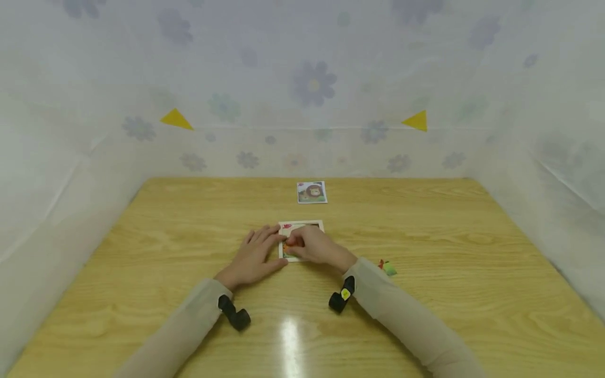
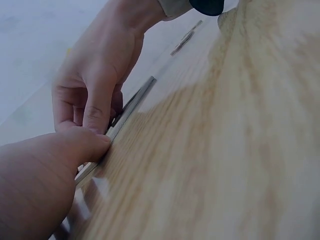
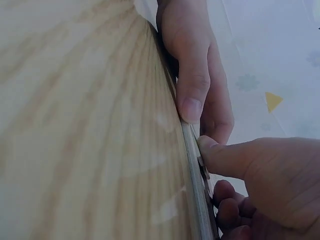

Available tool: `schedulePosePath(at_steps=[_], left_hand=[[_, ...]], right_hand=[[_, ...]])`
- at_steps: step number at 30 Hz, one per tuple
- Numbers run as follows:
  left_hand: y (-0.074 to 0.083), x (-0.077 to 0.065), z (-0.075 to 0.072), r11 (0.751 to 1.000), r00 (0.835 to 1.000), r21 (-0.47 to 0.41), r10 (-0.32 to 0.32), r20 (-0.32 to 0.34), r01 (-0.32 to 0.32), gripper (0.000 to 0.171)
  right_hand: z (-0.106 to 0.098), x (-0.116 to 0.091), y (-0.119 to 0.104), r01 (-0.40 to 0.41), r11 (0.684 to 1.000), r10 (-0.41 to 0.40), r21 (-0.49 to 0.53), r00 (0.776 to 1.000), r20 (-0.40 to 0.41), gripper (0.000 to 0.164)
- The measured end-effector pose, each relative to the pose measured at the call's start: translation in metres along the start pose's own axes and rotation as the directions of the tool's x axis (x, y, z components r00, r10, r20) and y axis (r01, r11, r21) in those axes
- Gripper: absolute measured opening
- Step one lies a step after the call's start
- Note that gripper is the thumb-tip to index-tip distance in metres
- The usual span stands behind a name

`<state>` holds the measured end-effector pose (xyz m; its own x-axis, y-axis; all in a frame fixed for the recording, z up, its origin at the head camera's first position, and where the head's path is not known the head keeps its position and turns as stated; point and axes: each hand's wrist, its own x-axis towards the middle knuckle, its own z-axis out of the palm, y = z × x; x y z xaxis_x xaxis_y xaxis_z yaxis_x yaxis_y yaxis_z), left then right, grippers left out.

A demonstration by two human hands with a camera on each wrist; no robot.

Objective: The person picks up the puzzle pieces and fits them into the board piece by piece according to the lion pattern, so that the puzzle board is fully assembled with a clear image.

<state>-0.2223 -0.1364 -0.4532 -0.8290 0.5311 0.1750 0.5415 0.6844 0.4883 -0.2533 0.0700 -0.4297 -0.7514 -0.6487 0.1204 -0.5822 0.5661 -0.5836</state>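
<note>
Mid-counter [image 1: 449,226], a white-rimmed board [image 1: 281,251] lies with the left hand [image 1: 257,257] spread at its eight o'clock, thumb on the edge. The right hand [image 1: 315,245] reaches over from four o'clock, its grip narrow; whether it pinches a piece I cannot tell. Too light a left-hand hold could let the board skid under a push, and the right sleeve [image 1: 402,307] might brush the loose pieces [image 1: 389,268] near half past three.
</note>
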Motion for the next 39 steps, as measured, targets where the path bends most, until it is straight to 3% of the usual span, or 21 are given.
schedulePosePath(at_steps=[4,11,18,21,26,32,39], left_hand=[[0.003,0.002,0.003,1.000,1.000,0.012,-0.006,0.014,0.006,0.059],[0.006,0.004,0.004,1.000,1.000,0.027,0.003,0.003,-0.003,0.061],[0.004,0.002,0.006,0.999,1.000,0.037,-0.007,0.003,0.007,0.061],[0.003,0.004,0.005,0.999,1.000,0.040,-0.004,-0.003,0.005,0.060],[0.002,0.009,0.003,0.999,1.000,0.039,0.023,-0.014,-0.022,0.061],[-0.003,0.009,0.001,0.999,1.000,0.051,0.002,-0.014,-0.001,0.061],[-0.002,0.009,0.003,0.999,1.000,0.042,0.008,0.004,-0.008,0.062]], right_hand=[[-0.003,-0.003,0.005,0.027,0.999,-0.028,0.021,0.999,0.029,0.011],[-0.007,-0.004,0.009,0.002,1.000,-0.001,-0.021,0.999,0.041,0.013],[-0.003,-0.006,0.004,-0.074,0.988,0.083,-0.137,0.995,0.055,0.015],[-0.003,-0.007,0.000,-0.071,0.983,0.078,-0.169,0.996,0.036,0.017],[-0.008,-0.007,0.001,-0.024,0.990,0.027,-0.137,0.999,0.023,0.017],[-0.013,0.000,0.007,0.028,0.995,-0.022,-0.091,0.998,0.066,0.020],[-0.017,0.002,0.006,0.007,0.995,0.004,-0.104,0.994,0.110,0.020]])
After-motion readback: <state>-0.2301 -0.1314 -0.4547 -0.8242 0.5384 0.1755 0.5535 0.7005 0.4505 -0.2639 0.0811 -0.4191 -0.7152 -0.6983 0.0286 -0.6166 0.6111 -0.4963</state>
